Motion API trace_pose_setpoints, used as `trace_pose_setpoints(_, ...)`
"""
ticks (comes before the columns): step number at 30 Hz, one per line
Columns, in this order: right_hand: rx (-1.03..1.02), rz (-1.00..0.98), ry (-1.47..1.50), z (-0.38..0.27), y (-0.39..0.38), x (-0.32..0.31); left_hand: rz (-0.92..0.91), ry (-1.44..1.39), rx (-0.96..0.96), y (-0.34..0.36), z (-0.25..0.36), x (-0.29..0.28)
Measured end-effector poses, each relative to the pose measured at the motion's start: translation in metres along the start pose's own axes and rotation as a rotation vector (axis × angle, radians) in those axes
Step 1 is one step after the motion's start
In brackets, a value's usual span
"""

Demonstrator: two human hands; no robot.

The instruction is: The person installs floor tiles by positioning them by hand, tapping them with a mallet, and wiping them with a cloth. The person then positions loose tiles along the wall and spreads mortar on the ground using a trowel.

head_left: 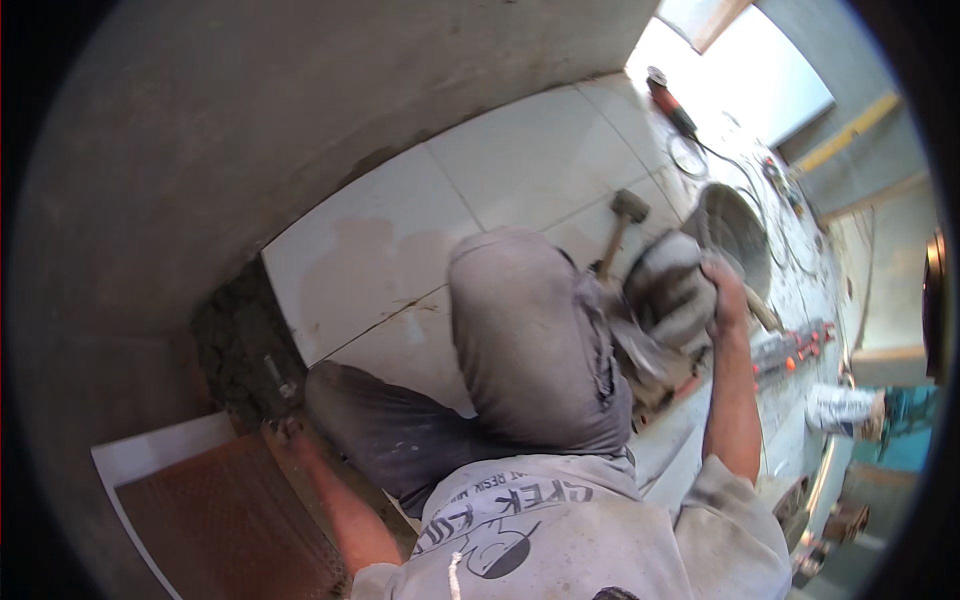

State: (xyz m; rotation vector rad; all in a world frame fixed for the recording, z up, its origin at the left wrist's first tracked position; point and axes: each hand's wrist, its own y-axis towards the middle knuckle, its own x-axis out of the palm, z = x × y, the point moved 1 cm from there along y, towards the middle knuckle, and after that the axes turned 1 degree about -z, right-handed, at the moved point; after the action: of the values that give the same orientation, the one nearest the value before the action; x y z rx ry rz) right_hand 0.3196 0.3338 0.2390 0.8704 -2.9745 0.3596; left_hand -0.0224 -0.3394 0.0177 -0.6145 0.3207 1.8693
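Observation:
My right hand [727,292] is wrapped round the edge of a grey, rounded, cement-smeared thing [668,285]; its exact kind is unclear. Right behind it stands a dark bucket [745,240]. A mallet [628,207] with a dark head and wooden handle lies on the white floor tiles [535,150], just left of the grey thing. Low on the left, my left hand [286,430] reaches down beside wet grey mortar [240,340]. A small pale shiny piece [277,375] shows in the mortar near it. The fingers of that hand are too dim and small to read.
A brown panel with a white border [210,520] lies at lower left. A bare wall [250,120] runs along the far left. An orange angle grinder [670,103] with its cord lies far right. A red-and-grey tool [790,350] and a white sack [835,410] are at right.

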Motion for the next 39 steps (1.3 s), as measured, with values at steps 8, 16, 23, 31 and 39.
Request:
trace_pose_setpoints(8,-0.096,0.178,-0.144,0.009,0.044,0.011,0.022,0.058,0.02,-0.015,0.072,0.003)
trace_pose_setpoints(16,0.221,0.32,-1.196,0.039,0.033,0.001,0.057,-0.05,-0.01,-0.026,0.074,-0.015)
trace_pose_setpoints(23,0.075,0.197,-0.199,-0.012,0.013,-0.004,0.078,-0.048,0.026,-0.028,0.142,0.001)
trace_pose_setpoints(31,-0.076,0.093,0.015,-0.119,-0.001,0.003,0.016,-0.235,0.07,-0.012,0.141,0.021)
trace_pose_setpoints(39,-0.315,-0.084,0.328,-0.135,0.043,0.064,0.098,-0.087,0.122,-0.005,0.122,0.012)
